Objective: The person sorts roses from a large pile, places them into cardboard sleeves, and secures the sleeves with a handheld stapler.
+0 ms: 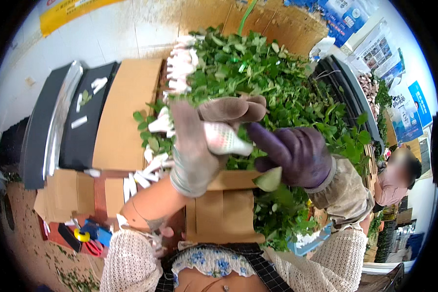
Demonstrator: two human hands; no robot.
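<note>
My left hand [193, 153], in a thin pale grey glove, is wrapped around a flower head in a white mesh sleeve [222, 138]. Pink shows through the mesh, and its narrow end points right. Close to that end is my right hand [295, 157], in a purple glove, with the index finger reaching towards it. Blur hides whether the right fingers hold a stem. A green leaf [269, 179] hangs just below them. Behind both hands lies a heap of leafy stems [248, 73], its sleeved flower heads [180, 67] lined up along the left side.
Flat cardboard [127, 113] and black sheets [89, 116] lie to the left. White strips [131, 186] are scattered near my left forearm. Red-handled scissors [93, 248] and yellow tape [81, 235] sit lower left. A cardboard piece [222, 215] is before me. Another person [396, 179] is at far right.
</note>
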